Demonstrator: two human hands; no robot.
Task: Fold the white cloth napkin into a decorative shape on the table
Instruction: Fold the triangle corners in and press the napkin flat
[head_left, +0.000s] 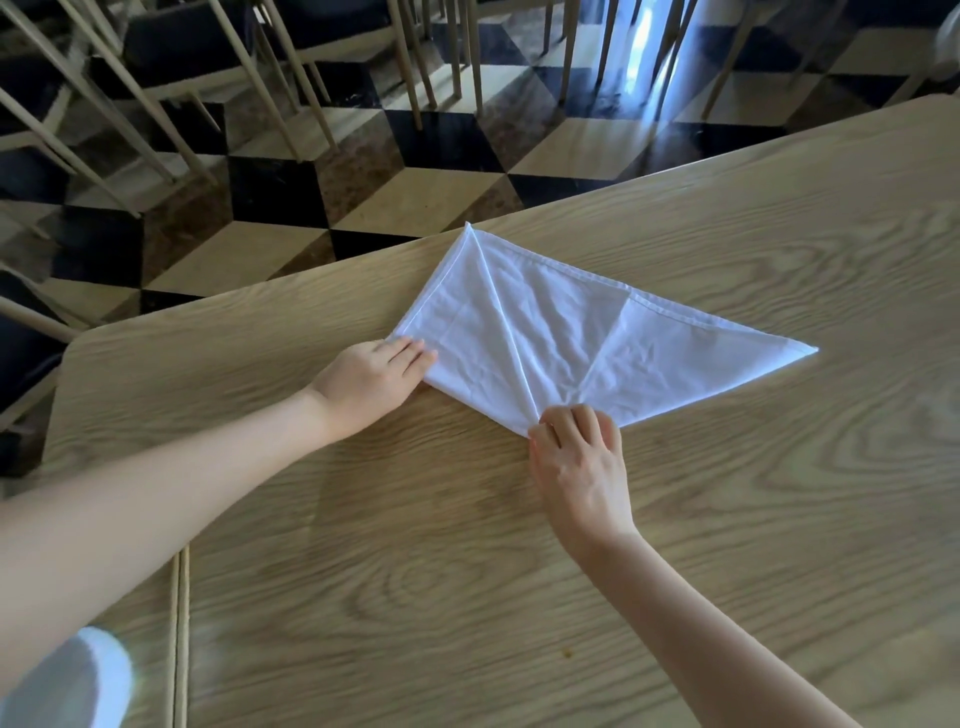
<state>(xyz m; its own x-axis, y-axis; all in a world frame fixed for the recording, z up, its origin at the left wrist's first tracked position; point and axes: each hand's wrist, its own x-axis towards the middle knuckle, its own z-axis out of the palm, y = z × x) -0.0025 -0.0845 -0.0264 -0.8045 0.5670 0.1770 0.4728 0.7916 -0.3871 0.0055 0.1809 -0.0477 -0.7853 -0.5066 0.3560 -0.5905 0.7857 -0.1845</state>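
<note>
At the near left corner a white sleeve is seen, blurred, beside the seam where two tabletop sections are joined. Two bare forearms are stretched forward over the light wooden table, whose grain is marked by broad oval rings.

The right hand is laid palm down with its fingers curled, and the nearest point of the white cloth napkin is pressed to the wood beneath the fingertips. Whether the cloth is pinched or only pressed cannot be told. The left hand is held flat and open, fingers together, and its fingertips are rested on the napkin's left corner; nothing is gripped by it.

The napkin is spread flat on the table beyond the hands, near the far edge. A kite-like shape is formed by the left portion, with a raised crease run from the near point under the right hand to the far tip, which is set at the table's edge. On the right a long triangular flap is extended to a sharp point well away from both hands. Hemmed edges are shown along the far sides.

Beyond the table a floor tiled in a black, cream and brown cube pattern is seen, and pale-legged chairs with dark seats are ranged across it.
</note>
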